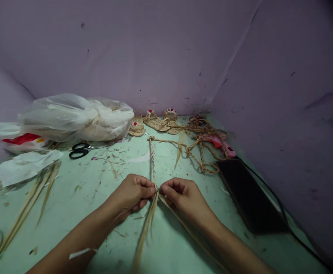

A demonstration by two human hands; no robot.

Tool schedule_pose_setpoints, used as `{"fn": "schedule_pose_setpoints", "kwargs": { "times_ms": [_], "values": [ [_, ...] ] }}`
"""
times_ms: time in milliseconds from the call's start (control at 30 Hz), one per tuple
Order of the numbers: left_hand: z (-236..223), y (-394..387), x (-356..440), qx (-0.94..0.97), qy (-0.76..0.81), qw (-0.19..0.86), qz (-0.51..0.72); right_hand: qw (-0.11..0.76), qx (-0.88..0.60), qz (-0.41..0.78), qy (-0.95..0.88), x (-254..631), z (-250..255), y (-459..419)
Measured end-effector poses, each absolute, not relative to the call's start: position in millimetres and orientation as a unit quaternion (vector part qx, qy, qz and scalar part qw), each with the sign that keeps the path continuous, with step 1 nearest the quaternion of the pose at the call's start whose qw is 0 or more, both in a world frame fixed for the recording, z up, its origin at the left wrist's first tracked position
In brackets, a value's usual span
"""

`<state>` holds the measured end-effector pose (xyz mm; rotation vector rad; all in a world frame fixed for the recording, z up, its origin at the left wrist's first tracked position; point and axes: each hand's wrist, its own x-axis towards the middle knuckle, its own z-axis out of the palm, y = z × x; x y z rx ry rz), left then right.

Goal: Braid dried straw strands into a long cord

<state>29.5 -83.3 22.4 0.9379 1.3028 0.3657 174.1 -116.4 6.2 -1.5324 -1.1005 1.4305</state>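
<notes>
A braid of dried plant fibre (152, 160) runs toward me over the green surface, bending at its far end into a longer cord. My left hand (139, 192) is closed, pinching the braid's near end between thumb and fingers. Close on the other side, my right hand (180, 192) has its thumb and forefinger pressed together on a loose strand (180, 220) that trails down to the right. More loose strands (145, 228) hang from the braid's end toward me, blurred at the bottom.
Behind lie a clear plastic bag (77, 118), black-handled scissors (80, 150) and small woven slippers with red beads (156, 122). Tangled cord (202, 152), a pink glue gun (225, 146) and a dark phone-like slab (249, 198) are at right. Loose fibre strips (26, 207) lie at left.
</notes>
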Motion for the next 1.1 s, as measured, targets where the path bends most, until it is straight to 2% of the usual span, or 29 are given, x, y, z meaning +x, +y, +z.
{"fn": "schedule_pose_setpoints", "kwargs": {
  "times_ms": [167,733,933,1100],
  "values": [
    [25,-81,31,0.424,0.593,0.667,0.154,0.358,-0.597,0.573,-0.432,164,10,-110],
    [20,-80,30,0.472,0.574,0.652,0.150,0.401,-0.556,0.615,-0.389,164,3,-109],
    [21,-80,28,0.530,0.584,0.592,0.164,0.405,-0.568,0.596,-0.397,161,4,-111],
    [22,-80,26,0.480,0.556,0.660,0.155,0.418,-0.546,0.623,-0.373,164,3,-111]
  ]
}}
